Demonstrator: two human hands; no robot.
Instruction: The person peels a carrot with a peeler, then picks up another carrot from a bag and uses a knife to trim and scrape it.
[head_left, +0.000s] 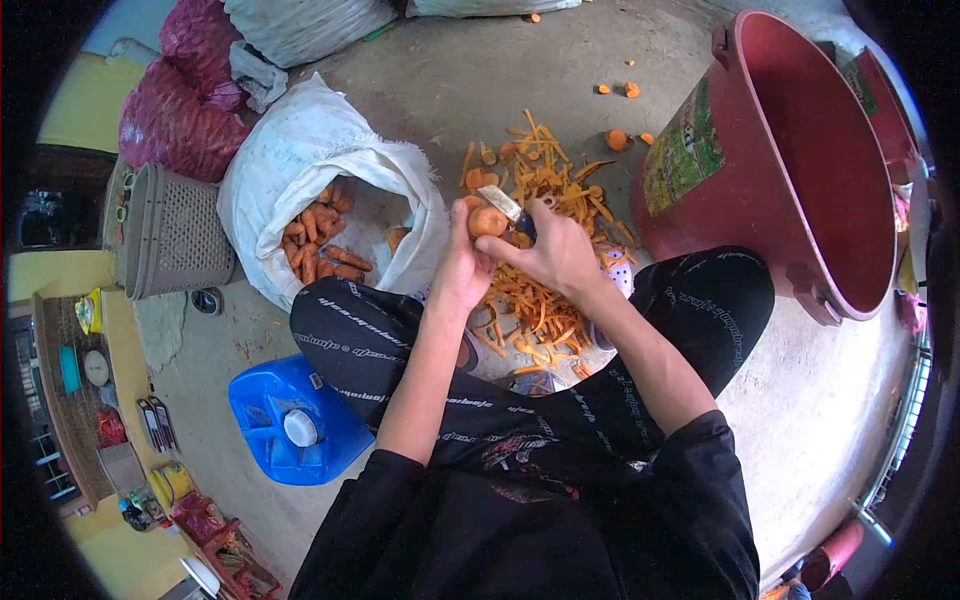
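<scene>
My left hand [463, 265] is wrapped round a carrot [487, 222], its round end facing up. In my right hand [557, 252] is a knife with a short, broad, pale blade [499, 203] and a dark blue handle, partly covered by my fingers. The blade lies right at the carrot's upper side, and my right thumb reaches over to the carrot. Below both hands, a heap of orange carrot peelings [545, 312] spreads on the floor between my feet. To the left, an open white sack [325, 150] lies with several unpeeled carrots [318, 238] in its mouth.
A large red tub [700, 190] stands at my right. Beside my left knee is a blue jerrycan [285, 425] with a white cap. A grey plastic basket [185, 235] and red mesh sacks [180, 120] stand at far left. Carrot pieces [617, 140] lie near the tub.
</scene>
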